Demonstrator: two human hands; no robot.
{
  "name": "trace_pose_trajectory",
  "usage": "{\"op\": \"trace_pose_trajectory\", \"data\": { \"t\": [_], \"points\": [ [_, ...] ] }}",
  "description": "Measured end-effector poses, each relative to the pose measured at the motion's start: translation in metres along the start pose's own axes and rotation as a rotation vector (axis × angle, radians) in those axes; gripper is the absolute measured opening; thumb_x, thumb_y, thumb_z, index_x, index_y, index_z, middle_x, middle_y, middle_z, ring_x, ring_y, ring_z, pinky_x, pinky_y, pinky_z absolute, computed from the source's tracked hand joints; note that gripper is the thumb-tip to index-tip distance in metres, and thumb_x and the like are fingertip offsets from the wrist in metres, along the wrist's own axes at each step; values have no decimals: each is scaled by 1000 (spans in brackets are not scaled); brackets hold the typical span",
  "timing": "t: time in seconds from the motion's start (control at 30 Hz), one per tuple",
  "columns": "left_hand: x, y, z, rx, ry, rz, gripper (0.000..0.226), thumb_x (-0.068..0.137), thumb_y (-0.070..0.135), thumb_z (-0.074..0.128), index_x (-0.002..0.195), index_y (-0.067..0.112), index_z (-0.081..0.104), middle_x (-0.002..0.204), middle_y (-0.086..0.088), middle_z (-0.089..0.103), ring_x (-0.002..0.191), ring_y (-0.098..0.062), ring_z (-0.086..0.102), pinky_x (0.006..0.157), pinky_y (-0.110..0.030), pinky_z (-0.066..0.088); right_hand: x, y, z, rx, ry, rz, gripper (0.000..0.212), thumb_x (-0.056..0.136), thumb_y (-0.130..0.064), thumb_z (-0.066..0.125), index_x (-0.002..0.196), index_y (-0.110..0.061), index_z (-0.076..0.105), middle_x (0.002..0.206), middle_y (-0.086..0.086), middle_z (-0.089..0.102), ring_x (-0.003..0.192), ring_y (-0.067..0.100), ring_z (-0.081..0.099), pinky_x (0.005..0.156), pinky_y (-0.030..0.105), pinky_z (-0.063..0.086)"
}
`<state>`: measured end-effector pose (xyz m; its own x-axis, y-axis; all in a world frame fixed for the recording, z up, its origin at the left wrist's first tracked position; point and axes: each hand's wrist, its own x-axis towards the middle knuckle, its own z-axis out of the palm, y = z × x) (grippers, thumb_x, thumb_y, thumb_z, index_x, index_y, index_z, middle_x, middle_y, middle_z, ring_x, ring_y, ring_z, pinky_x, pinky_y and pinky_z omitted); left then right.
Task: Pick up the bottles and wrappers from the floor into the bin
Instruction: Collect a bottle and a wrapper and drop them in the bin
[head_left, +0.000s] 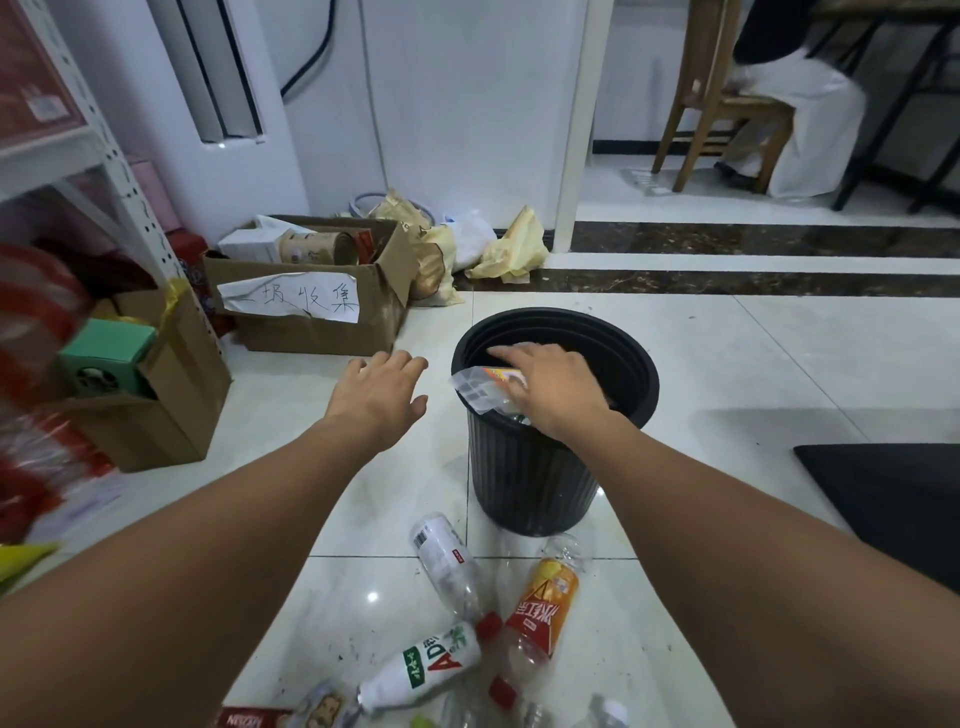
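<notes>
While the right hand reaches over the black bin, it presses a clear crinkly wrapper against the rim at about nine o'clock on the bin's round mouth. The fingers look spread and flat on top of the wrapper, so I cannot tell if they pinch it or just push it. Part of the wrapper pokes out past the rim, so it could slide off and drop back on the floor if the hand lets go too soon. The left hand is open wide and holds nothing; it floats just beside the bin at nine o'clock. A bump from it might tip the light bin. Down at six o'clock from the bin, the bottles wait on the tiles: a clear bottle, an orange bottle and a white bottle with green letters. They are round and close together, touching in places, so a grab at one may roll the others away. More wrappers sit at the very bottom edge, too cut off to see well.
</notes>
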<state>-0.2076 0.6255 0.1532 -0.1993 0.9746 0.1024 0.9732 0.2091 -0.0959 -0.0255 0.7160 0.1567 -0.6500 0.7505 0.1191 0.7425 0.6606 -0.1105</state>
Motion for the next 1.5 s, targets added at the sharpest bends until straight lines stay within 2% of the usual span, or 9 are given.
{"op": "trace_pose_trajectory", "data": {
  "t": [0.1,0.2,0.3,0.43,0.57,0.7,0.97,1.2,1.5],
  "points": [
    [-4,1,-4,18,12,3,45,97,37,39,139,22,34,140,2,42,127,-21,40,105,-37,31,-4,-10,3,-29,-237,-116,44,100,-39,29,143,-36,36,150,-7,37,136,19,35,109,43,20],
    [-5,2,-9,30,20,13,45,97,37,37,140,22,33,140,2,42,127,-21,40,105,-38,29,-8,-10,4,-45,-378,-26,47,102,-43,23,147,-33,30,157,-7,23,141,21,26,114,46,11],
    [-5,-3,-11,41,31,7,44,97,37,36,139,22,33,140,2,42,126,-21,40,103,-37,29,-13,-7,1,-81,-479,134,48,103,-42,19,148,-29,27,155,5,26,142,28,23,116,48,9],
    [-6,-8,-5,49,27,-6,44,97,37,36,139,22,34,139,2,43,125,-21,41,103,-37,29,-22,1,9,-71,-620,225,45,104,-38,13,149,-46,8,161,4,5,146,33,3,116,53,2],
    [-8,-10,0,41,9,-6,45,97,37,36,139,22,34,139,2,44,126,-21,41,106,-37,29,-22,3,10,-118,-558,163,45,104,-38,12,150,-42,13,159,5,13,146,33,6,113,54,-4],
    [-10,-12,-7,24,9,-20,45,97,36,36,140,22,34,140,2,43,126,-22,41,106,-38,28,-17,2,1,-72,-400,147,53,101,-51,20,149,-29,24,156,2,24,144,25,18,114,52,-3],
    [-35,-8,-60,-4,30,-33,46,97,36,38,141,24,31,144,3,38,130,-21,38,107,-37,28,-26,-14,-55,-77,-151,122,61,96,-43,40,151,-28,18,156,0,24,138,28,30,115,48,15],
    [-83,21,-112,-84,84,-47,49,96,36,39,142,21,31,150,2,33,136,-21,32,111,-40,25,-77,-31,-97,-64,-36,135,60,92,-45,41,148,-28,26,150,1,35,134,28,37,113,47,20],
    [-166,65,-122,-102,101,-31,51,94,38,42,142,25,31,148,4,33,135,-19,31,108,-38,27,-168,-52,-122,-134,122,131,56,90,-49,40,140,-25,40,138,4,47,128,26,40,108,43,22]
  ]
}}
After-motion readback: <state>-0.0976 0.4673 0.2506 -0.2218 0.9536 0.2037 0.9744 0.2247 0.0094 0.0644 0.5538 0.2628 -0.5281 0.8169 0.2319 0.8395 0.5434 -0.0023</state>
